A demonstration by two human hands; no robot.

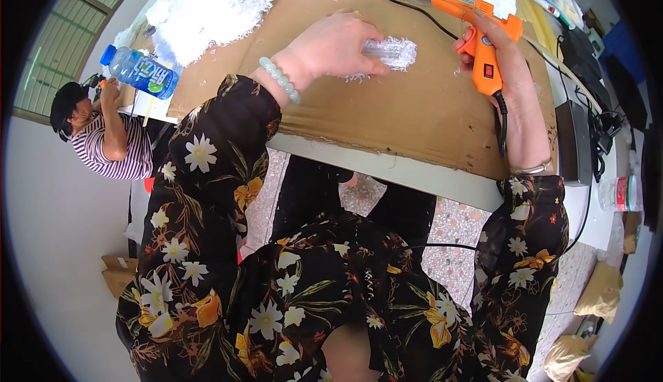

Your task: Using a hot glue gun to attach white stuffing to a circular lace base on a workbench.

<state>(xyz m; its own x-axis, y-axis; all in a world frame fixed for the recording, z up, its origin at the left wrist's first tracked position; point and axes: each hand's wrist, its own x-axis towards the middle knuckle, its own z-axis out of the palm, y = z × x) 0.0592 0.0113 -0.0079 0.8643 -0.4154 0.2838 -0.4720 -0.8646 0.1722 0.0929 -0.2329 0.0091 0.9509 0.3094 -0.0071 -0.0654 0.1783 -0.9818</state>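
Note:
My left hand (330, 42) has its fingers round a short clear tube (388, 52), which lies low over the brown cardboard sheet (414, 113). White shredded fringe surrounds the tube's right end, and more shows under my fingers; the left end is hidden by the hand. In my right hand (511, 61) is an orange hot glue gun (488, 61), gripped by its handle, with fingers near the trigger. Its nozzle points left, up at the far edge of the cardboard. A black cord leaves the handle's bottom. Glue gun and tube are apart.
White fluffy shreds (214, 16) are heaped at the far left, with more piles along the back. A blue-capped bottle (145, 71) stands at the table's left edge, near a seated person (110, 130) in stripes. Cables and a dark box (573, 140) lie at the right.

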